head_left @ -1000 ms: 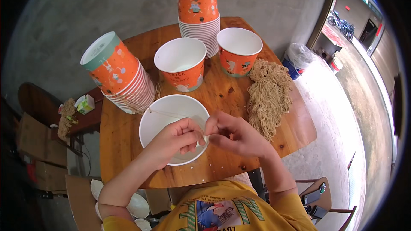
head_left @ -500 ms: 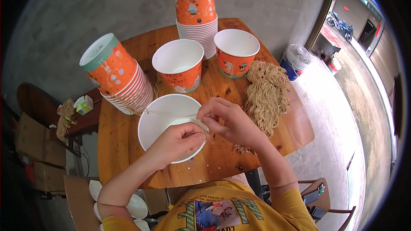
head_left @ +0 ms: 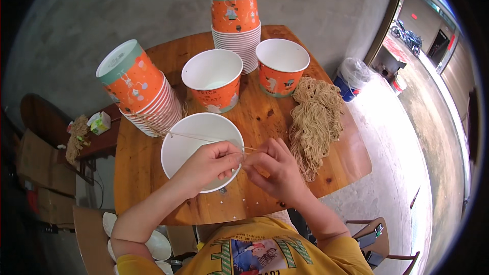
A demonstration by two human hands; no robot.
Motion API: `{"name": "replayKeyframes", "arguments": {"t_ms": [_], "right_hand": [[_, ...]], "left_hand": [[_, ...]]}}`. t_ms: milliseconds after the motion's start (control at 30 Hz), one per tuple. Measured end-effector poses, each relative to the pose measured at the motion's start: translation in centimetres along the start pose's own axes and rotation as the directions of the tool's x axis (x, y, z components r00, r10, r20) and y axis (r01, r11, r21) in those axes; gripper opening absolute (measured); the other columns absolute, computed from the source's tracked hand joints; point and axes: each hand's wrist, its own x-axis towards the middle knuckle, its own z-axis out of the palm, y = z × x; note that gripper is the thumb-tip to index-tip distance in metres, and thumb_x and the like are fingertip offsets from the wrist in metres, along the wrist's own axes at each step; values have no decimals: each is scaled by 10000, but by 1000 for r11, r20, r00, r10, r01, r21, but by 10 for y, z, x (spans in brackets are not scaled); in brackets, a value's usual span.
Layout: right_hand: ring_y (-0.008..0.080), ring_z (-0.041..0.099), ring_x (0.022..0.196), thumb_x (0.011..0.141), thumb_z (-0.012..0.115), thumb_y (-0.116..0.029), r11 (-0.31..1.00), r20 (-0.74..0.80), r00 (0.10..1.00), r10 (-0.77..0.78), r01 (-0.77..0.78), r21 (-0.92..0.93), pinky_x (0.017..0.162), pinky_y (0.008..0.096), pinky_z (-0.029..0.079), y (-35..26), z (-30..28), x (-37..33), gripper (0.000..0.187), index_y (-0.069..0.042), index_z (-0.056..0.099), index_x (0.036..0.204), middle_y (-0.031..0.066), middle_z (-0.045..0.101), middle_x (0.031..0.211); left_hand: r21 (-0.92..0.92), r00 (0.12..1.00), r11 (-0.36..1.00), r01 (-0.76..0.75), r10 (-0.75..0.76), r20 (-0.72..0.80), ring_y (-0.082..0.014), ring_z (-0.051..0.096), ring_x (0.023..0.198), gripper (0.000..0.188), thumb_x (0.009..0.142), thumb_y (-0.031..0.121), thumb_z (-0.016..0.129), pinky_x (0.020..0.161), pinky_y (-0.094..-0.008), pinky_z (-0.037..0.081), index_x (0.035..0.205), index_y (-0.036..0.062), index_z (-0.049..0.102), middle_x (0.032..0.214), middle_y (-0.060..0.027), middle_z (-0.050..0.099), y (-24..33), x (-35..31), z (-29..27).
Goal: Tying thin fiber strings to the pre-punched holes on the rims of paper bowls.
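My left hand (head_left: 206, 165) and my right hand (head_left: 275, 169) meet over the near rim of a white paper bowl (head_left: 178, 147) on the round wooden table (head_left: 254, 122). Both pinch a thin pale noodle strand (head_left: 204, 138) that stretches left across the bowl toward a tilted stack of orange cups (head_left: 140, 89). A heap of dry tan noodles (head_left: 315, 119) lies just right of my right hand.
Two open orange paper cups (head_left: 213, 79) (head_left: 281, 66) stand behind the bowl, with an upright stack of cups (head_left: 236, 18) at the back. A bagged bin (head_left: 351, 76) stands on the floor to the right. A low side table (head_left: 97, 140) with clutter stands left.
My right hand has come back down from above the bowl to meet the left hand at the rim. The strand is now pulled taut across the bowl.
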Motion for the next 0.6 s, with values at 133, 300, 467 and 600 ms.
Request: {"name": "replayKeyframes", "arguments": {"t_ms": [133, 300, 467, 600], "right_hand": [[238, 504, 741, 711, 759, -82, 997, -41, 996, -77, 78, 25, 627, 347, 460, -4, 11, 0, 244, -154, 659, 922, 34, 504, 812], [235, 514, 748, 731, 752, -65, 999, -17, 999, -40, 40, 16, 633, 349, 462, -6, 10, -2, 239, -141, 661, 938, 30, 515, 806], [238, 519, 733, 753, 739, -53, 997, -10, 999, -35, 36, 63, 624, 349, 459, -2, 7, -1, 230, -123, 651, 954, 47, 523, 812], [185, 528, 686, 794, 713, -12, 970, -26, 991, 133, -125, 210, 601, 297, 445, 5, 12, -7, 215, -92, 653, 985, 43, 566, 814]], "left_hand": [[-147, 994, 986, 76, -63, 88, -54, 518, 713, 159, 954, 174, 573, 624, -197, 424, 1007, 29, 611, 848, 15, 582, -1, 4, -4], [-296, 989, 947, 123, -92, 118, -75, 544, 772, 148, 956, 123, 558, 694, -212, 458, 1058, 22, 592, 888, -4, 589, 2, 1, -4], [-326, 994, 941, 88, -61, 93, -111, 563, 814, 187, 937, 68, 566, 767, -240, 482, 1115, 10, 554, 966, -44, 587, -3, -2, -10], [-125, 999, 992, -4, 11, 49, -108, 557, 830, 195, 926, 61, 575, 775, -243, 478, 1111, 9, 536, 958, -49, 572, -3, -4, -6]]}}
